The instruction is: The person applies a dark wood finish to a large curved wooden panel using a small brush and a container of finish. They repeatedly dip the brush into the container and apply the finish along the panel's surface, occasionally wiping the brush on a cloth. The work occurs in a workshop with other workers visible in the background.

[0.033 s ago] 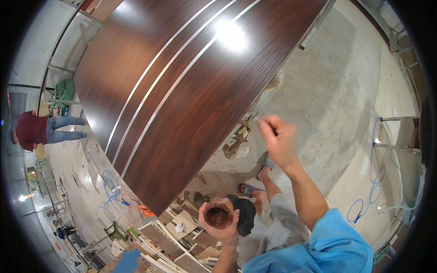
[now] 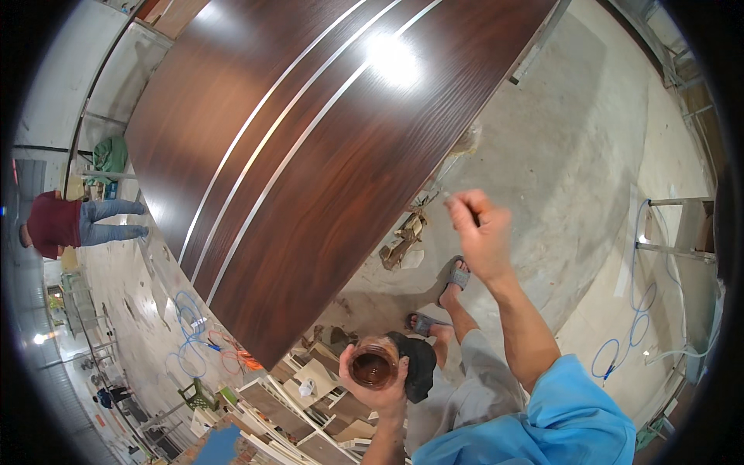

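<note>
My left hand [image 2: 381, 399] is closed around a clear jar [image 2: 373, 366] with brown liquid inside, held mouth up at the bottom middle. Against the jar's right side is a bunched black cloth [image 2: 417, 366]; whether my fingers grip it too is hidden. My right hand [image 2: 482, 232] is raised over the floor, right of the panel's edge, with its fingers pinched together. Something thin may stick out at the fingertips, but it is too small to name. A large glossy dark brown wood-grain panel [image 2: 310, 232] with three curved silvery strips lies ahead; neither hand touches it.
Crumpled brown scraps [image 2: 403, 242] lie on the floor under the panel's right edge. Pale wooden frames and boards [image 2: 310, 411] are piled at the lower left. Blue hoses [image 2: 186, 341] coil on the floor. A person in a dark red shirt [image 2: 56, 225] stands at far left.
My right hand has shifted slightly to the right and up, its fingers still pinched. My left hand and the jar have not visibly moved.
</note>
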Motion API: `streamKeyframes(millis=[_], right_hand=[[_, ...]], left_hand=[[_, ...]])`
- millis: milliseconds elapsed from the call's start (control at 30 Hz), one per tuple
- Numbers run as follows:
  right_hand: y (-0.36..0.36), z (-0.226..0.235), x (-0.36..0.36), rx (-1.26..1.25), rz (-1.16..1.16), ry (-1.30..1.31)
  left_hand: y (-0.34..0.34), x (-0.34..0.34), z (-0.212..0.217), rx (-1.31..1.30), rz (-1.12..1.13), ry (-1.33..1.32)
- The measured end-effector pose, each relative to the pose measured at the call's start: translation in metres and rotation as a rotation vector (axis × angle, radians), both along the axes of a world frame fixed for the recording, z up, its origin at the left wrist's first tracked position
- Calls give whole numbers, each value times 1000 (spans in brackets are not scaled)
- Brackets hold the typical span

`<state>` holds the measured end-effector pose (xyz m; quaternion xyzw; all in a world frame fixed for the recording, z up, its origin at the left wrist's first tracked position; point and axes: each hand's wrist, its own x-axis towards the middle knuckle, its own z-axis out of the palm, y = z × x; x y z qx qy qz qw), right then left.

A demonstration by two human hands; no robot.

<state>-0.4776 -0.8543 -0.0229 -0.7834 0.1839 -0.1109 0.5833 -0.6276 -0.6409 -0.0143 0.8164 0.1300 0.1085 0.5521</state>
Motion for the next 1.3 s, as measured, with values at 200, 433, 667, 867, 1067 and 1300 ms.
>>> streamKeyframes(millis=[200,433,667,867,1067,1300], right_hand=[[-18,4,2,-77,164,-201],[-50,0,21,123,-93,-68],[-32,3,17,-6,230,-179],[-57,15,21,185,62,74],[-55,18,24,119,199,-31],[-26,19,17,129,162,4]], left_hand=[[-32,21,-5,-120,18,36],[-49,39,-5,-79,-41,30],[-58,48,-4,-162,-33,63],[-52,50,-9,-96,-62,38],[-51,49,-11,-131,-41,56],[-42,45,-11,-92,-14,14]])
